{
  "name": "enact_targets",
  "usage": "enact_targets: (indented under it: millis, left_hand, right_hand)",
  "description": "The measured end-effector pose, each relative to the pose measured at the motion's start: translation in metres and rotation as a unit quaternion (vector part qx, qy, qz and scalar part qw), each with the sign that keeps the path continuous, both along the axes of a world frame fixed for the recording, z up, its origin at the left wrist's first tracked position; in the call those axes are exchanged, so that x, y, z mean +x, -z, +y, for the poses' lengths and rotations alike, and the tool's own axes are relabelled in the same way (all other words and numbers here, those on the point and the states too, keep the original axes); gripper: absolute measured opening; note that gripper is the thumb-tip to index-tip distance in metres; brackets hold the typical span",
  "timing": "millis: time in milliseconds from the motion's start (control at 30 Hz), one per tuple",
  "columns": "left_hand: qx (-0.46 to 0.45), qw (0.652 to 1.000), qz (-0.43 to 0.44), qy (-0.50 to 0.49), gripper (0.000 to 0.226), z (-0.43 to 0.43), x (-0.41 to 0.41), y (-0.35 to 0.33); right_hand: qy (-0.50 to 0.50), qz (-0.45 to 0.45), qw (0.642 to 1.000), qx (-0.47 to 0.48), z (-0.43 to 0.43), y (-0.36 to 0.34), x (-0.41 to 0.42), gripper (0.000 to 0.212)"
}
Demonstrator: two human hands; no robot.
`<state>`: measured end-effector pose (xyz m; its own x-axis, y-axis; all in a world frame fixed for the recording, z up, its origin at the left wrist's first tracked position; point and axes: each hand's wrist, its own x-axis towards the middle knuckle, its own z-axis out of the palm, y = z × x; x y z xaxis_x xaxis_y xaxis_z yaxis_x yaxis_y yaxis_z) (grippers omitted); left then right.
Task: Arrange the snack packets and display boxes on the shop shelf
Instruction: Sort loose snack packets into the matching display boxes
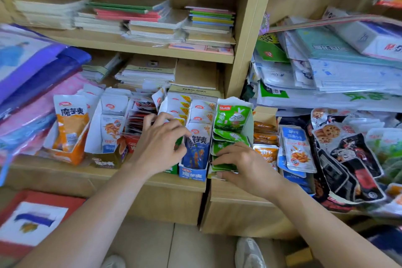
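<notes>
Several open display boxes of snack packets stand in a row on the lower wooden shelf [104, 175]. My left hand [161, 143] reaches into the row, its fingers curled on the white packets left of the blue box [193, 173], thumb against the blue packet [196, 152]. My right hand [241, 164] lies on the front of the green-packet box [245, 130], fingers pressing the green packets [226, 137] at its front. An orange box [69, 154] and a brown box [108, 161] stand further left.
Loose blue, orange and black snack packets [295, 150] pile to the right. Notebook stacks [152, 22] fill the upper shelf; paper packs [348, 67] are heaped at right. Purple bags [32, 67] overhang the left. A red box [32, 217] sits on the floor.
</notes>
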<state>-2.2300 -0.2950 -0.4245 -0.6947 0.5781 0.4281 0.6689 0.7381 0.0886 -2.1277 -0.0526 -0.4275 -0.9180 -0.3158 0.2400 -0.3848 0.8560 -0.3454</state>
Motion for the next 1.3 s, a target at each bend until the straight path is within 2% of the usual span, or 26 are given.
enact_targets:
  millis: [67,200,267,433,567,700,767,833,900,1000,1167,1300]
  left_hand:
    - [0.01,1.0,-0.025,-0.003,0.032,-0.003,0.002,0.0]
    - [-0.018,0.987,-0.149,0.053,0.052,0.005,0.015,0.0]
    - [-0.016,0.979,-0.189,0.075,0.054,0.007,0.024,-0.002]
    - [0.109,0.982,-0.139,0.068,0.036,-0.022,0.026,-0.002]
    - [0.156,0.986,-0.054,-0.021,0.022,-0.063,0.026,-0.002]
    - [0.212,0.967,0.014,-0.139,0.013,-0.105,0.023,-0.004]
    - [0.178,0.963,-0.014,-0.201,0.021,-0.125,0.02,0.0]
    - [0.092,0.966,-0.058,-0.237,0.037,-0.142,0.017,0.007]
    - [0.026,0.967,-0.089,-0.237,0.039,-0.152,0.02,0.014]
    - [0.024,0.969,-0.127,-0.209,0.04,-0.16,0.026,0.023]
    - [0.092,0.975,-0.129,-0.154,0.039,-0.175,0.022,0.026]
    - [0.085,0.982,-0.079,-0.147,0.038,-0.189,0.02,0.023]
  right_hand:
    - [0.006,-0.012,1.0,0.001,0.0,-0.002,-0.001,0.029]
    - [0.009,-0.032,0.999,0.0,-0.002,-0.007,-0.002,0.031]
    - [0.008,-0.041,0.999,0.006,-0.003,-0.01,-0.003,0.033]
    - [0.006,-0.009,1.0,0.02,-0.013,-0.013,-0.009,0.048]
    - [-0.024,0.035,0.999,-0.013,-0.047,-0.011,-0.019,0.038]
    - [-0.073,0.046,0.995,-0.055,-0.091,-0.01,-0.029,0.034]
    - [-0.082,0.045,0.993,-0.072,-0.11,-0.011,-0.038,0.03]
    - [-0.082,0.039,0.991,-0.1,-0.127,-0.011,-0.049,0.029]
    - [-0.064,0.034,0.99,-0.124,-0.141,-0.011,-0.062,0.031]
    - [-0.043,0.026,0.99,-0.129,-0.166,-0.018,-0.082,0.035]
    - [-0.045,0.054,0.996,-0.048,-0.21,-0.037,-0.136,0.034]
    - [-0.007,0.026,0.988,0.153,-0.238,-0.037,-0.176,0.043]
